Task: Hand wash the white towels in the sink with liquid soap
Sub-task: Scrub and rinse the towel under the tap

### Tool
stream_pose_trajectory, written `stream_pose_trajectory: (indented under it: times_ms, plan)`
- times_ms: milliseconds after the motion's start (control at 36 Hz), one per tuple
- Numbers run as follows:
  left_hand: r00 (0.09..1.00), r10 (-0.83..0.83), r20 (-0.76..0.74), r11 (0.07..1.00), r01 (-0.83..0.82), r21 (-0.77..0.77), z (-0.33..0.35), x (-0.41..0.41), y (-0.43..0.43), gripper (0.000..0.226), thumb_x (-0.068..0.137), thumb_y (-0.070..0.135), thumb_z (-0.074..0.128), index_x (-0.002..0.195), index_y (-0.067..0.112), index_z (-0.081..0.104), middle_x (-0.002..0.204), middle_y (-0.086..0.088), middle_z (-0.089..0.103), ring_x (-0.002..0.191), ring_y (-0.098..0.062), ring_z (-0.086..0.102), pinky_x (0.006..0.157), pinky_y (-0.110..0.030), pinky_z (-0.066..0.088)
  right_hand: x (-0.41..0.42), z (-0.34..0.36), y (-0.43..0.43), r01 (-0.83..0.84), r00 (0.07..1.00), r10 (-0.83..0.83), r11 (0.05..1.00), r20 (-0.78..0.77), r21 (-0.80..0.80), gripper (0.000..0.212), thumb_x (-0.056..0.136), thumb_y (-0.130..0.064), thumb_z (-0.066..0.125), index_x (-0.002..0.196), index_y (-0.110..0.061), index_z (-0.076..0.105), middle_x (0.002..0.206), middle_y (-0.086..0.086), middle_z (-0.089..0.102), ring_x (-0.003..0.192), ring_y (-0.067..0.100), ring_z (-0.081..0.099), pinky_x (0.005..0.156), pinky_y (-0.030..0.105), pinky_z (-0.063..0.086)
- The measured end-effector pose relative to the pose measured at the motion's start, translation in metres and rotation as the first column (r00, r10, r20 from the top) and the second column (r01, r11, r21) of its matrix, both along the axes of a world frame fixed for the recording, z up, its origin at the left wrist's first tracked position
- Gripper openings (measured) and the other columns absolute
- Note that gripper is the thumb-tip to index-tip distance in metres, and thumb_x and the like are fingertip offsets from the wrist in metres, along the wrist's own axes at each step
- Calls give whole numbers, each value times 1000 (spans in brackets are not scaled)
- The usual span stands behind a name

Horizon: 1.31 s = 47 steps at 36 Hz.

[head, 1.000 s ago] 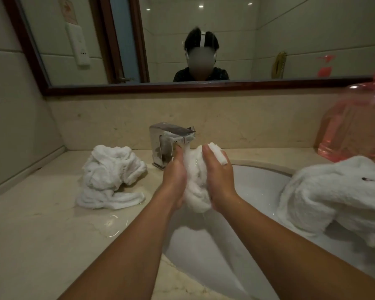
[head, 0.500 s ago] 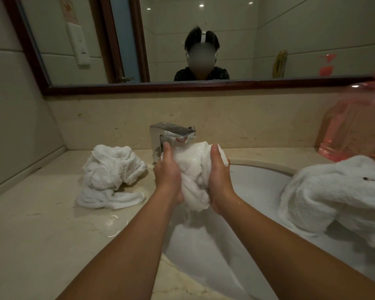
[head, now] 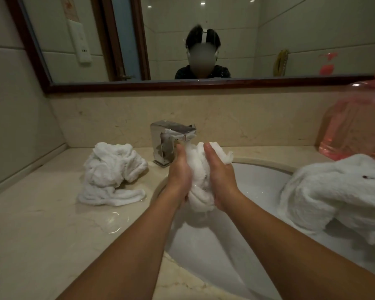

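hands: left hand (head: 180, 176) and right hand (head: 221, 178) curl round a bunched wet white towel (head: 198, 176), squeezing it under the square chrome faucet (head: 167, 137), above the white oval sink (head: 258, 187).
surface: beige marble countertop (head: 41, 224); crumpled white towel (head: 110, 174) left of the faucet; fluffy white towel (head: 333, 191) over the sink's right rim.
room: dark wood-framed mirror (head: 160, 40); translucent pink bottle (head: 355, 126) at right.

No text can be read; the notice (head: 70, 8) reflected in the mirror (head: 290, 35) is too blurred.
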<state>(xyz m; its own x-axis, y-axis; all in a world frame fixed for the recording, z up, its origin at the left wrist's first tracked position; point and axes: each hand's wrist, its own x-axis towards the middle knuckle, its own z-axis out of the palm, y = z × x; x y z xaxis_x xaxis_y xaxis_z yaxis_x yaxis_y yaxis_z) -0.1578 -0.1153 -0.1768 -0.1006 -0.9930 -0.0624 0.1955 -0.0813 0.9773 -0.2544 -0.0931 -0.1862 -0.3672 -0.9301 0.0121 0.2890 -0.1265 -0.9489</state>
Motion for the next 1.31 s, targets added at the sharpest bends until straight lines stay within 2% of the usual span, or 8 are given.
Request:
stream_pose_trajectory:
  times_ms: [278,389,583,722,806,917,1083,1306]
  plan:
    - [915,264,304,917,-141,-373,7,-3,19,24,106,59,49,100,40,62,94,16,65,94,-6,63,89,-31,47,6,8,6,220,942,-214,976,-257,-7,40,90,-71,66,93,-32,57,133,5,69,107,24,70,98,44,57]
    - [867,345,361,876,-158,-457,11,0,16,36,107,58,45,90,33,63,90,15,65,91,-12,62,80,-32,43,5,13,6,280,902,-269,960,-337,-16,42,94,-68,62,117,-35,74,153,-1,59,122,24,64,101,40,51]
    - [844,434,314,825,-233,-514,7,0,7,44,109,55,45,84,26,67,86,3,72,85,-20,69,78,-39,54,3,16,8,262,887,-269,962,-377,-70,20,100,-63,53,88,-66,70,142,1,68,132,24,62,110,47,50]
    - [911,310,273,921,-216,-323,5,-2,6,56,106,68,36,109,26,73,109,1,75,107,-21,69,95,-39,53,1,9,4,311,901,-314,949,-300,-59,29,107,-55,52,84,-46,68,132,0,69,119,22,64,109,45,50]
    - [943,216,255,971,-181,-157,5,-6,-1,81,101,78,25,149,20,55,147,-3,60,136,-27,57,116,-49,44,-3,5,-1,399,897,-395,917,-197,-25,53,96,-68,45,129,-37,72,150,2,63,147,27,49,120,49,41]
    - [978,62,200,984,-93,152,-17,-1,-29,151,38,119,20,136,15,67,130,-14,73,118,-35,70,108,-54,52,-11,0,-11,492,870,-492,868,-22,63,73,85,-83,44,137,-38,67,152,1,58,144,27,52,119,50,44]
    - [945,-285,162,931,232,282,13,-3,10,99,88,93,15,100,19,79,88,-8,82,77,-20,80,66,-29,63,-14,6,-7,429,899,-425,903,100,-16,58,104,-67,48,149,-32,59,141,-12,55,128,16,58,115,41,49]
    - [1000,6,-1,982,-6,187,-1,3,-8,99,66,95,66,128,18,72,110,-11,81,98,-34,79,93,-53,63,-8,-1,-12,224,971,-222,974,85,-19,84,63,-96,64,122,-39,77,129,-6,75,127,21,68,111,49,53]
